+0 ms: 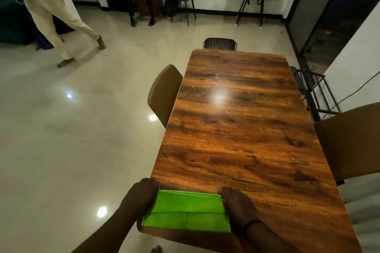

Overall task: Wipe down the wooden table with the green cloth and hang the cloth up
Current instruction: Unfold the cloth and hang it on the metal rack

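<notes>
While the folded cloth [186,211] lies on the counter [236,119], both hands, left [139,197] and right [239,207], grip its ends, fingers curled.

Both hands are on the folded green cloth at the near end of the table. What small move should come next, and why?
Probably push the green cloth forward along the wooden table. It lies flat at the near edge, left hand and right hand on its ends, the tabletop stretching ahead.
</notes>
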